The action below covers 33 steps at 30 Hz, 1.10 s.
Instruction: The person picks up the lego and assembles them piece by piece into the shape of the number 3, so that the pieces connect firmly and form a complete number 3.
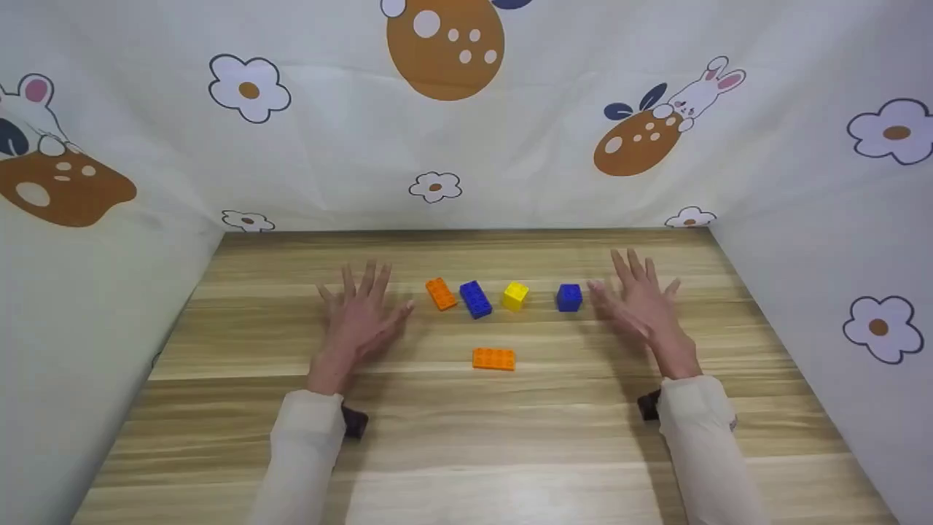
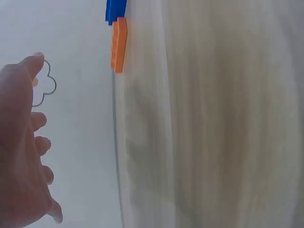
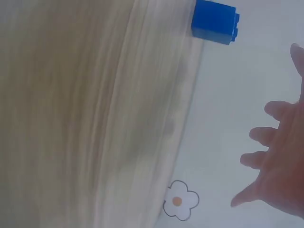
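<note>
Both hands hover flat over a wooden table [image 1: 466, 437], fingers spread, holding nothing. My left hand [image 1: 361, 313] is just left of a row of toy bricks: an orange brick [image 1: 441, 293], a long blue brick [image 1: 475, 299], a yellow brick [image 1: 515, 295] and a small blue brick [image 1: 569, 297]. My right hand [image 1: 641, 302] is just right of the small blue brick. A second orange brick [image 1: 493, 359] lies alone nearer me, between the hands. In the left wrist view the orange brick [image 2: 119, 43] shows past the left hand [image 2: 21, 152]. The right wrist view shows the small blue brick [image 3: 214, 21] and the right hand [image 3: 278, 161].
White cloth walls [image 1: 466, 146] printed with flowers, rabbits and brown eggs enclose the table at the back and on both sides. Bare wood stretches from the lone orange brick toward me. Cream sleeves [image 1: 306, 452] cover both forearms.
</note>
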Each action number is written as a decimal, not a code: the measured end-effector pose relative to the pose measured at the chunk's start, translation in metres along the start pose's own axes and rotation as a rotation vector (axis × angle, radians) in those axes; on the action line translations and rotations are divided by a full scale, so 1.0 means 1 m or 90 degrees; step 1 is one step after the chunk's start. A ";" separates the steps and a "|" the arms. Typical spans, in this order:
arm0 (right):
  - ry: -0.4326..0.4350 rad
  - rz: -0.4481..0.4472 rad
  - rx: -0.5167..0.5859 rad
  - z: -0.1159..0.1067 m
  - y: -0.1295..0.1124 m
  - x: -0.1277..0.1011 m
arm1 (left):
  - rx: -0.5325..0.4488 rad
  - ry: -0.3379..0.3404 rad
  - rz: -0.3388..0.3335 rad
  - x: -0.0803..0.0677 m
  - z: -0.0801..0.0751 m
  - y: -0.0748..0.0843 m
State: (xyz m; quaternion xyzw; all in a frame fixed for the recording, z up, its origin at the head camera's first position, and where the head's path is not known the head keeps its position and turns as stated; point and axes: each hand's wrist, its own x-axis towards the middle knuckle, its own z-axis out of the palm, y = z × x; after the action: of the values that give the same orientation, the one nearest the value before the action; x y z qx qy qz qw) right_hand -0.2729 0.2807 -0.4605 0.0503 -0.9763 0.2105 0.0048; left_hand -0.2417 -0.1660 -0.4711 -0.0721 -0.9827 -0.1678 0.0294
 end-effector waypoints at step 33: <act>-0.155 0.080 0.639 0.036 -0.005 0.021 | -0.689 -0.167 -0.085 -0.016 0.046 0.067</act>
State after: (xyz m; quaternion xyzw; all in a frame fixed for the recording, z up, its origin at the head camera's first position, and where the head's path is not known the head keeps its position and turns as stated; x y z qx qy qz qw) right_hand -0.2933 0.2594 -0.4905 0.0120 -0.7500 0.6451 -0.1459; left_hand -0.2176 -0.0898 -0.4936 -0.0347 -0.7541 -0.6395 -0.1453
